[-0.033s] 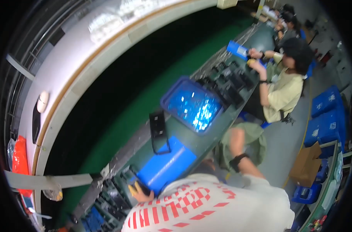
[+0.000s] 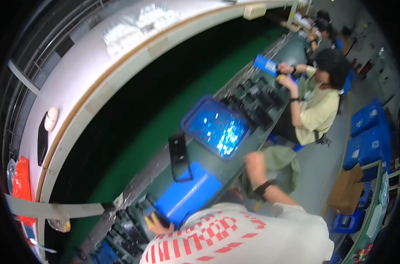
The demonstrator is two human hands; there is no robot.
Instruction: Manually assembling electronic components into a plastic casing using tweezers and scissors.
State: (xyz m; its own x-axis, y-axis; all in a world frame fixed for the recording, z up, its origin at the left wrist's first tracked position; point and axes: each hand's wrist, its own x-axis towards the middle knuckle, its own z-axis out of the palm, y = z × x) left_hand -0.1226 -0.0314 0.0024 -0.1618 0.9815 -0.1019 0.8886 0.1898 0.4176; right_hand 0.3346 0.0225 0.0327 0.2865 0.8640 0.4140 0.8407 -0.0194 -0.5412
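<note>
Leaning over the green bench (image 2: 209,164), the person in a white shirt (image 2: 252,237) with red print has the left hand (image 2: 159,227) at the lower middle of the frame, its yellow-tipped fingers (image 2: 155,218) curled round a dark piece (image 2: 163,219) beside a blue sheet (image 2: 189,193). The right hand (image 2: 255,169), blurred, is right of centre near the bench's edge; I can't tell whether its fingers grasp anything. Past the sheet lies a black unit (image 2: 178,150), then a blue tray (image 2: 193,111) of shiny pieces (image 2: 226,132) mid-frame. Farther off, upper right, sits a co-worker (image 2: 318,116) in pale yellow.
</note>
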